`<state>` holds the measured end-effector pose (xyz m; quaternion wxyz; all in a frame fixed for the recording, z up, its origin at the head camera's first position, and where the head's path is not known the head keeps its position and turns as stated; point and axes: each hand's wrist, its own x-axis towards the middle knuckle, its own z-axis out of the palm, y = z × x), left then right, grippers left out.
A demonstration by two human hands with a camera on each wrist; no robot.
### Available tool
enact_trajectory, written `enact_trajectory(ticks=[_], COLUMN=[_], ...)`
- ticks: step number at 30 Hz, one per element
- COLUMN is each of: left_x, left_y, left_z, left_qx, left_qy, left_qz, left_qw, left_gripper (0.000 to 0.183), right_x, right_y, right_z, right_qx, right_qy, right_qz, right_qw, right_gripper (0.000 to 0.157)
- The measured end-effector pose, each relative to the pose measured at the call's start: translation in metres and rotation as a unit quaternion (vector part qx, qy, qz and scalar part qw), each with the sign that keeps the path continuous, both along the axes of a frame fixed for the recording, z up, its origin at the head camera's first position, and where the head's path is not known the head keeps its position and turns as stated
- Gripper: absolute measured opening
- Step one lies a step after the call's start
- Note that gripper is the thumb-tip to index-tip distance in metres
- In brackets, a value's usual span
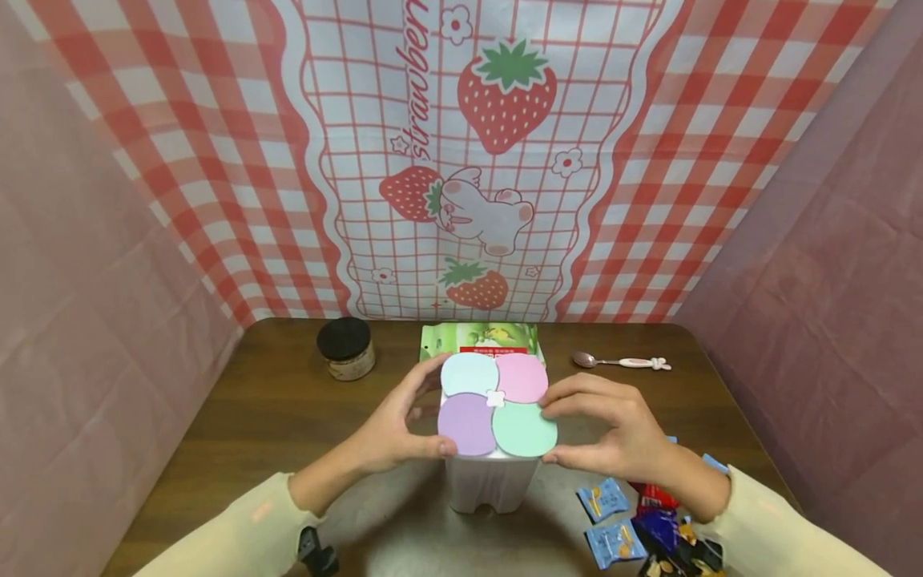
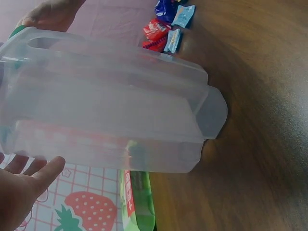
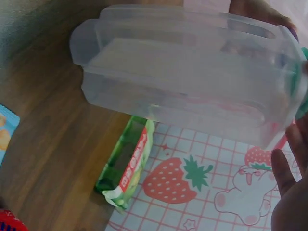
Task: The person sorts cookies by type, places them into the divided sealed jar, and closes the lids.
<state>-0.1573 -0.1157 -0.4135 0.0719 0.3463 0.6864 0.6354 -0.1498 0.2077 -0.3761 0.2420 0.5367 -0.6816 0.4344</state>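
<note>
A tall translucent plastic storage container (image 1: 486,485) stands between both hands in the head view. Its top carries four rounded lid flaps: light blue (image 1: 469,374), pink (image 1: 522,377), purple (image 1: 466,425) and mint green (image 1: 525,429). My left hand (image 1: 389,425) grips the left rim, thumb at the purple flap's corner and fingers around the far side. On the other side my right hand (image 1: 613,425) holds the rim, fingertips where pink meets green and thumb at the green flap's lower corner. Both wrist views show the container's see-through body (image 2: 110,106) with no contents visible.
Behind the container lies a green package (image 1: 479,335). A black-lidded jar (image 1: 346,349) stands back left, a spoon (image 1: 620,363) with a white handle back right. Several wrapped snacks (image 1: 616,541) lie near the right forearm. A strawberry-print cloth (image 1: 461,160) hangs behind the wooden table (image 1: 267,401).
</note>
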Motion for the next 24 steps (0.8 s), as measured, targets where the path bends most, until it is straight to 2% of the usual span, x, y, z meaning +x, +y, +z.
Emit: enact_trajectory(ticks=[5, 12, 20, 24], left_x=[0.001, 0.003, 0.002, 0.000], left_y=[0.000, 0.001, -0.005, -0.007], left_z=[0.001, 0.003, 0.010, 0.019], left_qx=[0.000, -0.005, -0.071, -0.084], left_qy=[-0.001, -0.009, 0.039, 0.055], left_qz=[0.004, 0.002, 0.036, 0.050], left_qw=[1.0000, 0.9999, 0.9961, 0.9937], left_gripper=[0.101, 0.102, 0.102, 0.092], right_x=[0.001, 0.002, -0.002, -0.005], right_y=[-0.004, -0.003, -0.003, -0.004], right_z=[0.000, 0.001, 0.011, 0.022], right_qx=[-0.024, -0.049, -0.030, -0.022], right_qy=[0.022, 0.016, -0.006, -0.006], right_qz=[-0.001, 0.004, 0.011, 0.003], right_qw=[0.999, 0.999, 0.999, 1.000], right_gripper=[0.031, 0.026, 0.021, 0.018])
